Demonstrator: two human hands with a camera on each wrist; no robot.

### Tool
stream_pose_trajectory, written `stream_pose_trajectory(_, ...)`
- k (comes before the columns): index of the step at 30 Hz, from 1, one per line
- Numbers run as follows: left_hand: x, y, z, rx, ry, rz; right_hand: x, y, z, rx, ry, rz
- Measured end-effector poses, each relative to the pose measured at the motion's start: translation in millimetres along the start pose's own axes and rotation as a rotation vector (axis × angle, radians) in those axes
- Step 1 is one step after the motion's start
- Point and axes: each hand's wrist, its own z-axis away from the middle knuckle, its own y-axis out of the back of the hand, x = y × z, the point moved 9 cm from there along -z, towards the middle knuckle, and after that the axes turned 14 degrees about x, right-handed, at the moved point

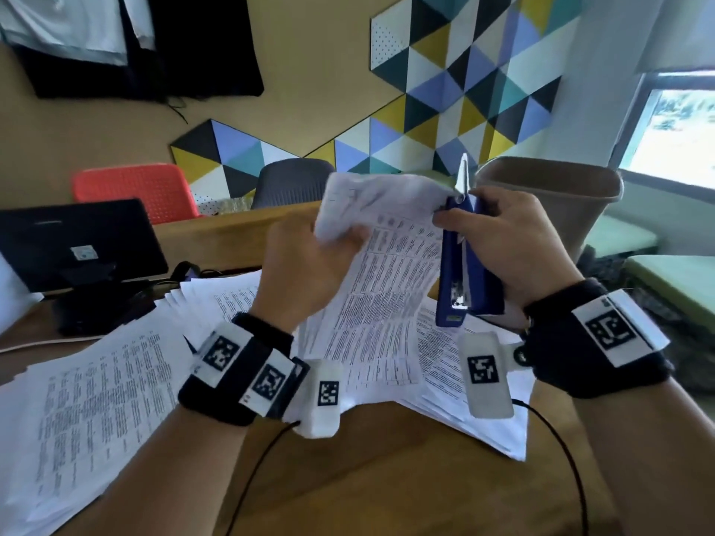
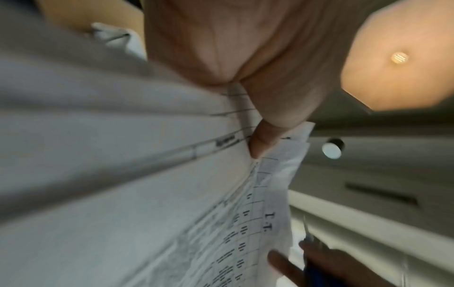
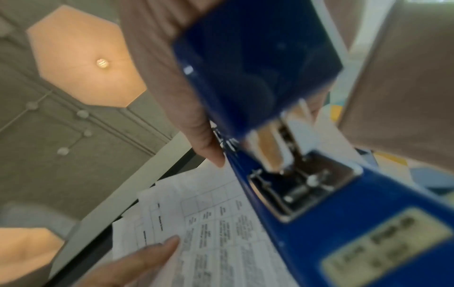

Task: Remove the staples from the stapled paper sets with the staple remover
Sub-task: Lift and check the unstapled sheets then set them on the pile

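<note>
Both wrist views blurred; staple unseen.

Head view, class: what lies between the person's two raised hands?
The printed paper set, gripped by the left hand; the right hand holds the blue stapler at its corner.

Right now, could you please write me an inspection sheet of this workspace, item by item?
Surface: wooden desk, largely covered by printed sheets.
Job's things: held paper set raised above the desk; blue stapler, its metal tip at the set's top corner.
Clutter: loose paper stacks spread on the desk; dark monitor at the far left.
Hands: left hand grips the set's crumpled top; right hand grips the stapler.
Cables: black wrist leads cross the desk; a white cable lies at the left.
Surroundings: brown bin, red chair, grey chair, patterned wall panels, window.
</note>
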Motion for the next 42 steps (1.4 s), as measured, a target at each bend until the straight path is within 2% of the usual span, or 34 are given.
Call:
stream_pose_trajectory(3,-25,10,-14,0.072,0.326,0.166,-13,12,1,0.091,0.147,0.076)
stream_pose_trajectory(5,-49,4,-15,0.037,0.557,0.356,-17,14,4,0.11,0.209,0.1)
stream_pose_trajectory(7,-71,-8,-9,-0.035,0.729,0.45,-16,8,10,0.049,0.22,0.102)
stream_pose_trajectory(10,-101,-11,7,0.005,0.812,0.433,-1,-9,18,-0.095,0.212,0.148)
stream_pose_trajectory(14,-160,-26,62,0.021,0.967,0.333,57,-36,30,-0.26,0.083,0.305)
stream_pose_trajectory(19,-200,-46,115,-0.024,1.019,0.232,134,-64,60,-0.419,0.004,0.539)
stream_pose_trajectory(24,-217,-57,131,-0.046,1.068,0.317,172,-77,73,-0.446,-0.008,0.592)
stream_pose_trajectory(30,-228,-61,132,-0.073,1.104,0.349,182,-86,75,-0.478,-0.022,0.583)
stream_pose_trajectory(38,-225,-65,135,-0.13,1.08,0.417,178,-95,76,-0.475,0.0,0.571)
stream_pose_trajectory(42,-220,-64,137,-0.184,1.129,0.502,176,-95,78,-0.482,-0.006,0.544)
